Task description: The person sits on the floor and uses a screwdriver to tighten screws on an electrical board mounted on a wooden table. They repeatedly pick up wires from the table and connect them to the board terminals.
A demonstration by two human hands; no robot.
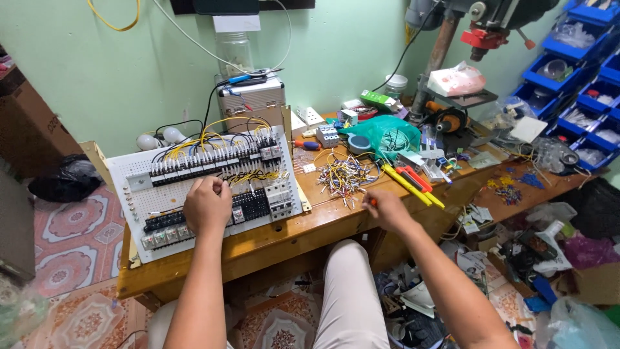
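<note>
Head view. Your left hand (207, 205) rests knuckles-up on the white perforated panel (129, 173), fingers curled down onto the black terminal row (255, 203); what they pinch, if anything, cannot be told. Just beyond the fingertips run the upper row of breakers (213, 161) and yellow wires (213, 132). Your right hand (386, 208) hovers at the wooden bench (303, 229) edge, fingers closed on a small orange-tipped tool (372, 201). Beyond those fingers lies a heap of cut wire pieces (343, 176); to their right, yellow-handled pliers (410, 184).
</note>
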